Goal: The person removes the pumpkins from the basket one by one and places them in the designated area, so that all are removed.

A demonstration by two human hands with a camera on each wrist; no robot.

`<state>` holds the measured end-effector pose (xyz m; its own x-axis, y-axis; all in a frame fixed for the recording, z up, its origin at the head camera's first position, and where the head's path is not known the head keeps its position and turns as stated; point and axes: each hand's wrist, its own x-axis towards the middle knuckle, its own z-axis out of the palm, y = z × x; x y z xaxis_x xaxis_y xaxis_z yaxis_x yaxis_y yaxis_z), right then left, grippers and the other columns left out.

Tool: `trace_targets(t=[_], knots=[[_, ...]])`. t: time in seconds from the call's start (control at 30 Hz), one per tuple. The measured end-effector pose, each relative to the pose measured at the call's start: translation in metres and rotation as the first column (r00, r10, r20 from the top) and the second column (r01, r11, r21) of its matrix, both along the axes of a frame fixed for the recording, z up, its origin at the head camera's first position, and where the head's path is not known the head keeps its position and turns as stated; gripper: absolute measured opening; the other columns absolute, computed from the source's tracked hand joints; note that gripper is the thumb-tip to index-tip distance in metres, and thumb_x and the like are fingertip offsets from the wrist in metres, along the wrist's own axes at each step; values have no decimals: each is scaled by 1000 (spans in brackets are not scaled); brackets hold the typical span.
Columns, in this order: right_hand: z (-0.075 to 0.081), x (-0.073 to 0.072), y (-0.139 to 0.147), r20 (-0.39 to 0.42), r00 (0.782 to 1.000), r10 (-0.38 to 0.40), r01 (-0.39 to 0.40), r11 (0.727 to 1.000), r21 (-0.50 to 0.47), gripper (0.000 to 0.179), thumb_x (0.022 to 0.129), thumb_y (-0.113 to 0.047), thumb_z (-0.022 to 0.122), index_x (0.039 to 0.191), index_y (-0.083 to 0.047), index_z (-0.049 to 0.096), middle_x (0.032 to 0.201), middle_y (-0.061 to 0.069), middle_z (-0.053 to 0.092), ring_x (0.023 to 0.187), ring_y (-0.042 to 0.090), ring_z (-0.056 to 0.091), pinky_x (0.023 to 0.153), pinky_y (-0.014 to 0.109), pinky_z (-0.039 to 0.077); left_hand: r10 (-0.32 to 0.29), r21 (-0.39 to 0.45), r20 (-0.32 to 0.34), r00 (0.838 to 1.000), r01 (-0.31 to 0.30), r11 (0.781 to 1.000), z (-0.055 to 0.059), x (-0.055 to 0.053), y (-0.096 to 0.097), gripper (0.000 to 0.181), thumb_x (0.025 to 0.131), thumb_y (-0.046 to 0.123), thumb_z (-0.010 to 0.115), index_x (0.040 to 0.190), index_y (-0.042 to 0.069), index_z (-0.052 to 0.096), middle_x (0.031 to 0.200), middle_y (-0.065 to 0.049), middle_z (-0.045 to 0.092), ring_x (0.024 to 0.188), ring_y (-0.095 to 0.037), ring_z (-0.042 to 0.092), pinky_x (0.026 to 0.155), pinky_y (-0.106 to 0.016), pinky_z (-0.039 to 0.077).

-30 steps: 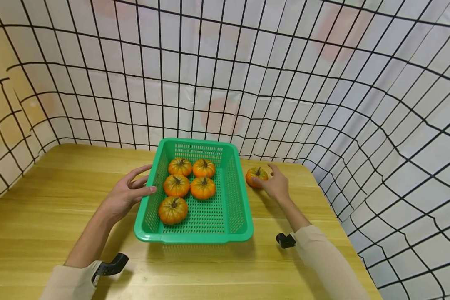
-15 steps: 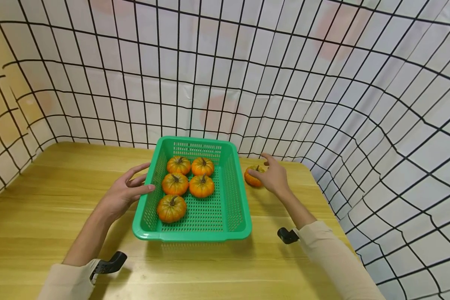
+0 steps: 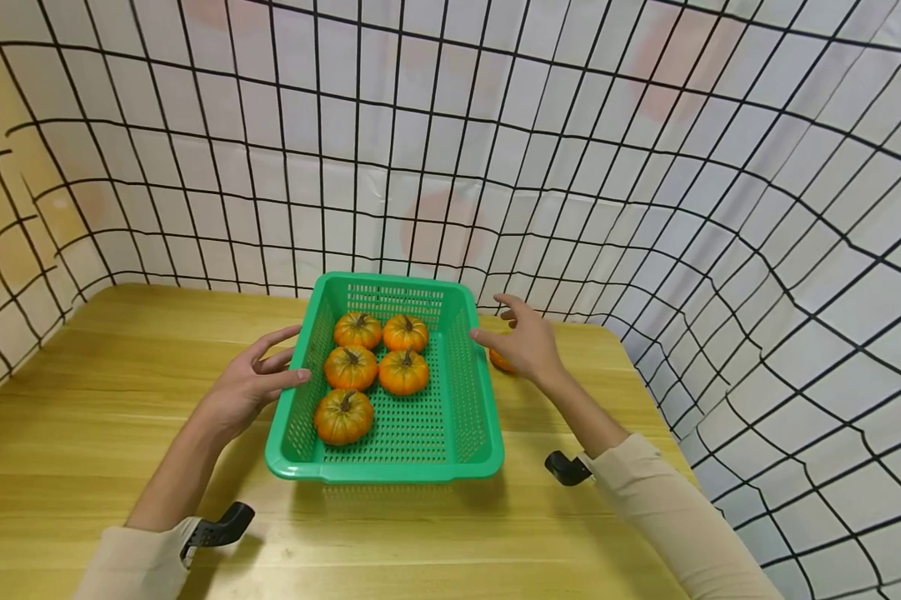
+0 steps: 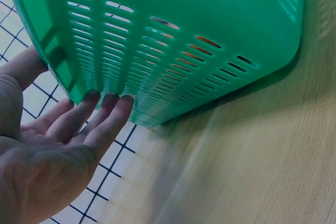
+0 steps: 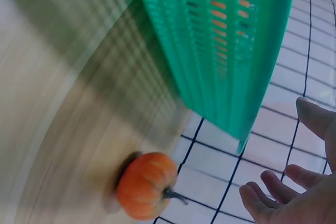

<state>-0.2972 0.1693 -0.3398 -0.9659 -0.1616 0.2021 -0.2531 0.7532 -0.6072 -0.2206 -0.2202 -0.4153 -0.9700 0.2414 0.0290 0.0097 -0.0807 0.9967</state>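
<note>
A green slotted plastic basket (image 3: 420, 473) stands on the table with several small orange pumpkins (image 3: 343, 417) inside. My left hand (image 3: 242, 392) holds its left side, thumb over the rim and fingertips (image 4: 125, 103) against the outer wall. My right hand (image 3: 523, 343) is beside the right rim, fingers spread and nothing in them. In the right wrist view a gap shows between that hand (image 5: 294, 192) and the basket wall (image 5: 220, 66). One more pumpkin (image 5: 148, 186) sits on the table right of the basket. In the head view the right hand mostly hides this pumpkin (image 3: 499, 361).
The wooden table (image 3: 120, 375) extends on both sides of the basket. A white sheet with a black grid (image 3: 435, 167) rises behind the table and along its sides. Black wrist mounts (image 3: 221, 527) stick out at both sleeves.
My right hand has moved left from around the lone pumpkin to the basket's right rim, without the pumpkin. The left hand stays on the basket. The view has shifted slightly.
</note>
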Motion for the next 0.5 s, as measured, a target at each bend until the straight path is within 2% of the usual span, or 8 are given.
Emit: trace_targets(t=[0.23, 0.5], knots=[[3, 9, -13, -20, 998, 55, -55, 998, 11, 76, 88, -40, 78, 151, -11, 47, 134, 23, 63, 124, 41, 58, 97, 54, 53, -5, -6, 4, 1000, 5, 1000, 0, 0, 1, 82, 96, 7, 69, 162, 15, 22, 162, -27, 29, 119, -17, 65, 92, -31, 57], [12, 19, -25, 6, 991, 131, -131, 991, 32, 76, 88, -39, 79, 151, -12, 47, 133, 21, 64, 122, 40, 61, 97, 52, 53, -5, -6, -2, 1000, 5, 1000, 0, 0, 1, 81, 96, 7, 69, 162, 16, 22, 162, -28, 29, 120, -17, 65, 92, -31, 57]])
